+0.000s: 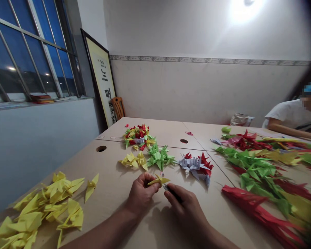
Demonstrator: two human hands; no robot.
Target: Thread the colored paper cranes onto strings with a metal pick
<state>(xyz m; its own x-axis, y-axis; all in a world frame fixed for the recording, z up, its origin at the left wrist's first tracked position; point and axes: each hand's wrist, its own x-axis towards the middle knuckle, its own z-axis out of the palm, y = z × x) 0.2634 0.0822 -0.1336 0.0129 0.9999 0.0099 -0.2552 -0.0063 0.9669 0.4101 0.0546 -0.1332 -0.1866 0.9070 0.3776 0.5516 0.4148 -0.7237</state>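
Between the thumb and fingers of my left hand (142,192) is a yellow origami paper crane (159,180), held over the table. My right hand (184,204) is closed round a dark-handled tool (174,193) whose grey tip is at the crane's right side; its exact kind is mostly hidden. Just beyond my hands lie piles of folded cranes: yellow (133,160), green (160,157), and white with red (194,164). One loose yellow crane (91,186) rests left of my hands, beside a large yellow pile (54,197).
A mixed-colour crane pile (140,135) sits farther back. Strung green cranes (248,166) and red cranes (256,207) cover the right side of the table (114,193). A person (292,114) sits at the far right. A framed calligraphy piece (100,76) leans by the window.
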